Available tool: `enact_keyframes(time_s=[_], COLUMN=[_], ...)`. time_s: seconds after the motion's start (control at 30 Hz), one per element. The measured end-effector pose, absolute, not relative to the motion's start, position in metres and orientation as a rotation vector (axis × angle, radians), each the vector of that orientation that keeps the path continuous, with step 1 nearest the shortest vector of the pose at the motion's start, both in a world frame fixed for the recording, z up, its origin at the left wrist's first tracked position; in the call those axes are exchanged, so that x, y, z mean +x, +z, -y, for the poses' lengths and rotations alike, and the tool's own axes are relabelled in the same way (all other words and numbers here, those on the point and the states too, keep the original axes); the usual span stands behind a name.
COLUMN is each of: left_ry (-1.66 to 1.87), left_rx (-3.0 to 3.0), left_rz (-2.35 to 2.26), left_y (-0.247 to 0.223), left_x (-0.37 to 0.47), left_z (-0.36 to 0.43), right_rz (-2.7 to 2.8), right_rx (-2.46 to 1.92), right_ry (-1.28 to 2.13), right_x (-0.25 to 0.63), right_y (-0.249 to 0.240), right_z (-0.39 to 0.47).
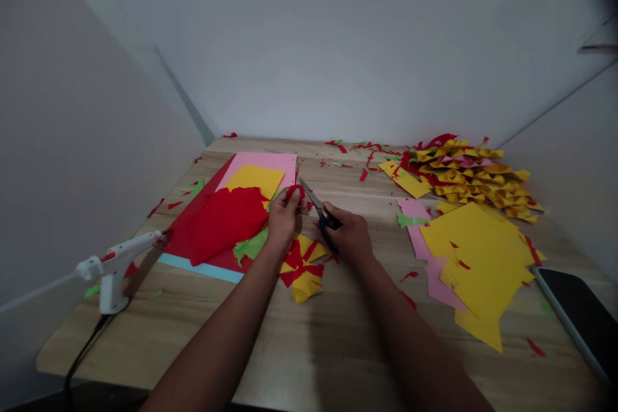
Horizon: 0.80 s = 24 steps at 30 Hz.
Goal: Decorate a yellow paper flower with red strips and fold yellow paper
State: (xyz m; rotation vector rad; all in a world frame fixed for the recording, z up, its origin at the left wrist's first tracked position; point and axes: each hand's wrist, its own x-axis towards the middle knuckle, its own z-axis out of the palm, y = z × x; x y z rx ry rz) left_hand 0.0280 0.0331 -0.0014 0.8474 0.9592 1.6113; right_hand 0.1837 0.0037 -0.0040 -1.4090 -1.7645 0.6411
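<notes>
Near the middle of the wooden table, my left hand (282,215) is closed on a small piece of red paper (295,192). Just to the right, my right hand (351,232) grips dark-handled scissors (316,201), whose blades point up and left beside the red piece. A large torn red sheet (226,219) lies left of my left hand, over pink (270,161) and yellow sheets (253,180). Below the hands is a yellow paper shape (307,284) with red scraps across it. Green paper (253,246) shows beside my left forearm.
A white glue gun (116,264) with a black cord stands at the left. On the right lie yellow sheets (483,257), a pink strip (437,277), a phone (579,315) and a pile of folded yellow pieces (477,180). Scraps dot the table (270,360); a wall rises behind.
</notes>
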Motion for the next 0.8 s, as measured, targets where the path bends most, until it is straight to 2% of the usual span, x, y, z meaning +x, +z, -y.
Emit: enact_keyframes(time_s=[0.17, 0.33, 0.8], left_ry=[1.65, 1.638, 1.631], left_rx=[0.8, 0.78, 0.887], left_rz=[-0.942, -0.962, -1.018], left_y=[0.0011, 0.0047, -0.0029], left_x=[0.0288, 0.0307, 0.0278], left_z=[-0.0348, -0.0334, -0.0337], right_rz=[1.562, 1.661, 1.807], right_rx=[-1.461, -1.35, -1.343], right_ry=[0.622, 0.433, 0.56], right_x=[0.1817, 0.1806, 0.1819], right_y=[-0.0039, -0.0051, -0.004], right_z=[-0.0047, -0.0035, -0.0035])
